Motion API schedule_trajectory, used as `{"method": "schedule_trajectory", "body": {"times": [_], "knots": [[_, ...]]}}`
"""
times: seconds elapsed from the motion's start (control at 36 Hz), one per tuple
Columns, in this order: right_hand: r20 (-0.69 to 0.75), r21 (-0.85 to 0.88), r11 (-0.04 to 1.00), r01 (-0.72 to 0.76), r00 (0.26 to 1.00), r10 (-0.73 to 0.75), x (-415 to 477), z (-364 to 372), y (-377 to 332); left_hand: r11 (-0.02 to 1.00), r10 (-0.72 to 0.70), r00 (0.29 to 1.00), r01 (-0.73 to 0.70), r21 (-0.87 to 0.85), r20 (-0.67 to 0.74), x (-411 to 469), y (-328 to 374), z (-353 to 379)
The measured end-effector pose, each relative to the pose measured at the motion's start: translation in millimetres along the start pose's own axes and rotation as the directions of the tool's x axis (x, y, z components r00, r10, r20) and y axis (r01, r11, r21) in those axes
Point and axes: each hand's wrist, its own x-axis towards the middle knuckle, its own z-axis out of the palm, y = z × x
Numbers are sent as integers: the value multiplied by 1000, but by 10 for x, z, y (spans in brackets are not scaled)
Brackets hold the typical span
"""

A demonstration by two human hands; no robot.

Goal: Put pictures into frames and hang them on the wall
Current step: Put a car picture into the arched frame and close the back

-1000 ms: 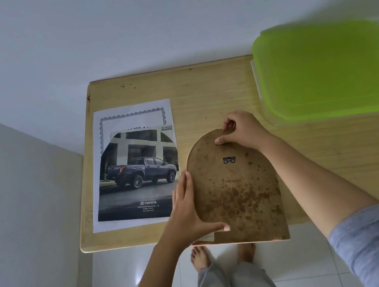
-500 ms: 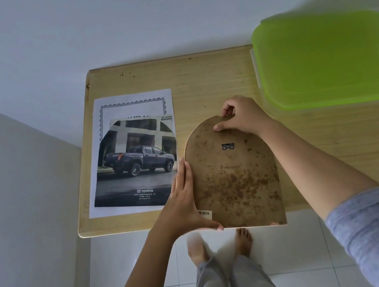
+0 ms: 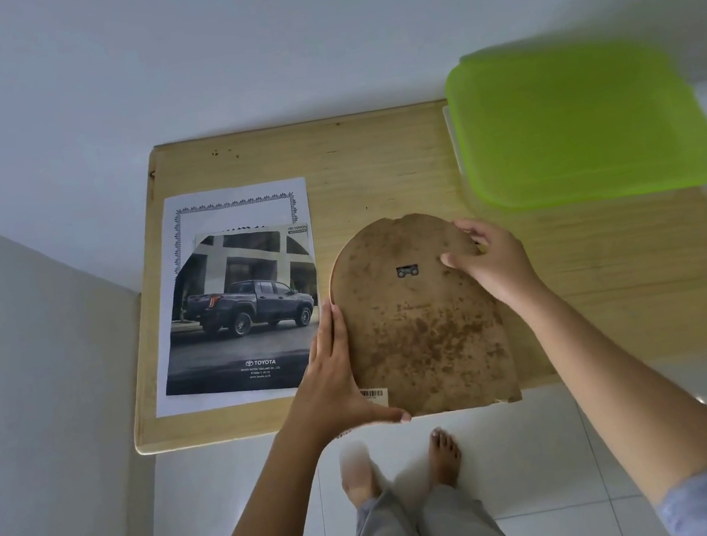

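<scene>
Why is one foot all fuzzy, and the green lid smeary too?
Head view: the left foot looks blurred, probably from moving, while the right foot is sharp; the green lid has smeared edges; the brown frame back and the truck picture look crisp; the light is dim and soft.

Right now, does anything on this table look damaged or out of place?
Yes. The arched brown backing board is blotched with dark stains, notched at its top edge and chipped at its near right corner. It also overhangs the near edge of the pale wooden table.
</scene>
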Motion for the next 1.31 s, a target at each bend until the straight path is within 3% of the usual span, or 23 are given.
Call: {"method": "schedule_trajectory", "body": {"times": [0.19,0.36,0.5,0.67,1.06,1.31], "knots": [[-160,100,994,-47,985,62,-495,44,267,1000,-3,1000,3,21,2,-15,21,2],[-211,109,994,-15,977,38,-653,90,254,999,-27,1000,28,42,-8,-88,89,24],[-202,90,996,-4,979,22,-703,56,213,993,-46,997,51,104,-57,-223,110,102],[-182,66,997,-31,982,43,-698,8,279,997,-52,993,58,46,-107,-357,146,164],[-93,-21,999,-24,995,22,-659,-265,609,995,-81,990,88,57,-116,-398,139,312],[-119,-18,992,-125,985,123,-888,-661,925,995,-80,987,86,42,-139,-436,115,370]]}}
